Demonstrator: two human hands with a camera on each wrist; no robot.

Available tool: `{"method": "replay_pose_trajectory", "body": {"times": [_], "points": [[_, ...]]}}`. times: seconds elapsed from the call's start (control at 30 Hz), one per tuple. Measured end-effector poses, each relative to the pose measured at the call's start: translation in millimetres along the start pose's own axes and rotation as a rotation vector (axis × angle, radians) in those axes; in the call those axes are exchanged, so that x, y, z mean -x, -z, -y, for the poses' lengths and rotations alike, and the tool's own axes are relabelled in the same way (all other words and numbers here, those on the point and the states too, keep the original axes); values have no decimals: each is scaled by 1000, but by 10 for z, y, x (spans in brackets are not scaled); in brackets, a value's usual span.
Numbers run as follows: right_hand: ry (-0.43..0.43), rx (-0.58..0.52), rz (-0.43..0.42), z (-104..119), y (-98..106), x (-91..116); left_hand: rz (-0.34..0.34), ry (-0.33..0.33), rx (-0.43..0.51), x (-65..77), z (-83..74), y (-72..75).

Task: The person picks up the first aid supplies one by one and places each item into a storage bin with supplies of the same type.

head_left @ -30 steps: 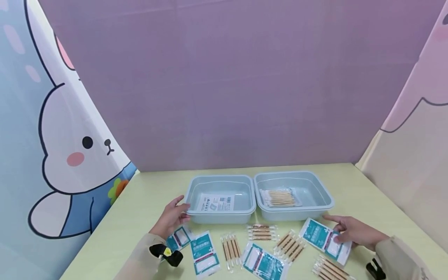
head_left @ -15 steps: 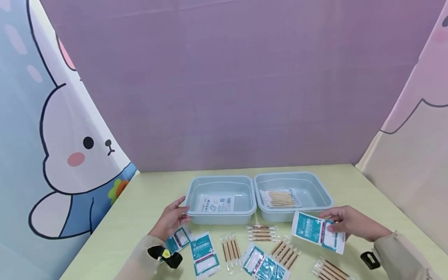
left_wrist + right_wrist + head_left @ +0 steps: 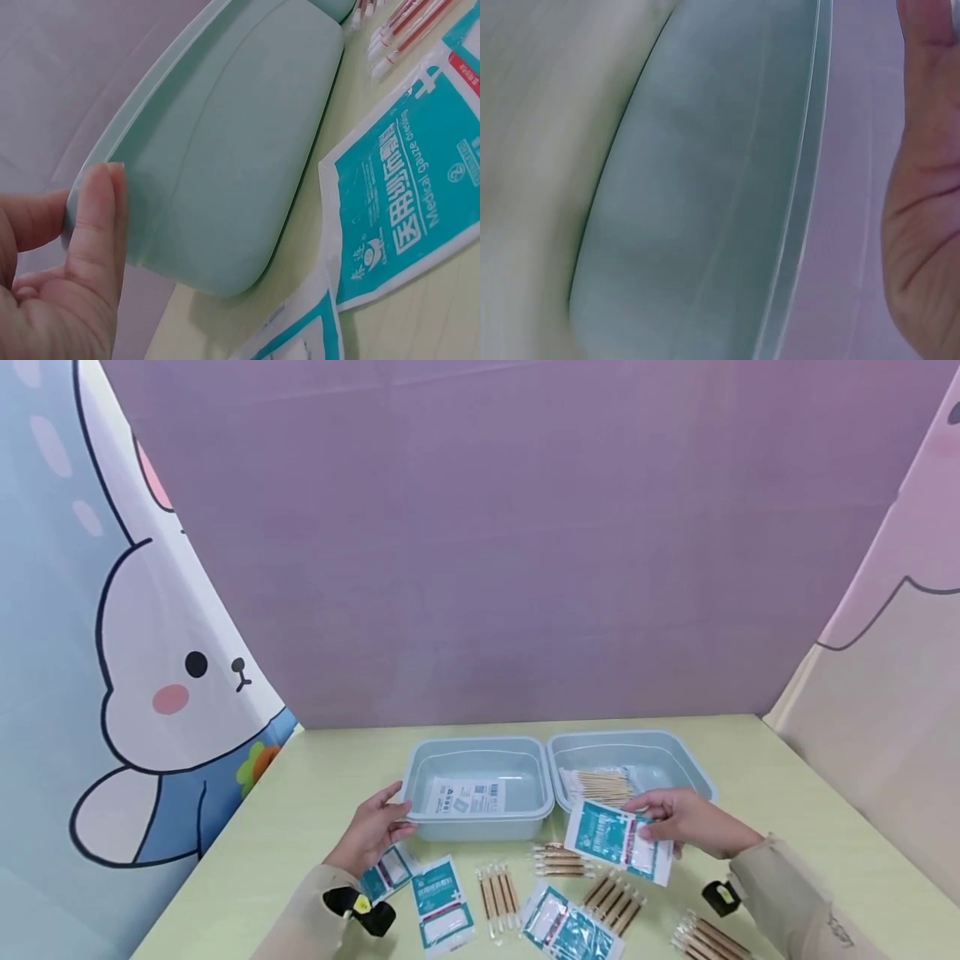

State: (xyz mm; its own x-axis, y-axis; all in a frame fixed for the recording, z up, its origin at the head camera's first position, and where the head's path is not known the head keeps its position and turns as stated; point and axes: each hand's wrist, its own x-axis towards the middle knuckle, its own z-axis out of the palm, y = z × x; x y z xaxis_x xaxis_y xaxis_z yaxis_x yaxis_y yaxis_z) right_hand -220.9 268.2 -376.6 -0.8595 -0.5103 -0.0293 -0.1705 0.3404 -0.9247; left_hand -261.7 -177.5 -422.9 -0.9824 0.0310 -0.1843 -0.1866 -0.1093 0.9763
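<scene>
In the head view my left hand (image 3: pixel 371 832) pinches the left front corner of a pale blue plastic bin (image 3: pixel 487 828); up close, thumb and fingers (image 3: pixel 96 217) straddle its rim. My right hand (image 3: pixel 693 822) holds a teal-and-white medical gauze dressing packet (image 3: pixel 611 837) by its right end. The packet is raised in front of the right-hand blue bin (image 3: pixel 630 742) and overlaps its front wall. A bag of cotton swabs (image 3: pixel 603 787) lies in that bin, partly covered by the packet and fingers. A printed label (image 3: pixel 468 796) lies in the left bin.
More gauze packets (image 3: pixel 442 902) lie on the pale yellow table, one (image 3: pixel 573 927) near the front edge. Several bundles of brown-stemmed swabs (image 3: pixel 497 897) lie between and right of them. A purple backdrop (image 3: pixel 525 568) stands behind the bins.
My right hand has picked the gauze packet up from the table at the right and carried it left, in front of the right bin. My left hand has stayed on the left bin's rim.
</scene>
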Motion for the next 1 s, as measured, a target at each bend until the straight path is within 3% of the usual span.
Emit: {"method": "replay_pose_trajectory", "body": {"times": [0.27,0.8,1.0], "points": [[-6,-43,-71,19,-218,-344,-8,22,-45,-5,-39,-12],[-24,-1,-158,245,-426,-863,31,28,-67,-20,-51,7],[-60,60,-143,354,-471,-1068,54,43,-97,-32,-102,50]]}}
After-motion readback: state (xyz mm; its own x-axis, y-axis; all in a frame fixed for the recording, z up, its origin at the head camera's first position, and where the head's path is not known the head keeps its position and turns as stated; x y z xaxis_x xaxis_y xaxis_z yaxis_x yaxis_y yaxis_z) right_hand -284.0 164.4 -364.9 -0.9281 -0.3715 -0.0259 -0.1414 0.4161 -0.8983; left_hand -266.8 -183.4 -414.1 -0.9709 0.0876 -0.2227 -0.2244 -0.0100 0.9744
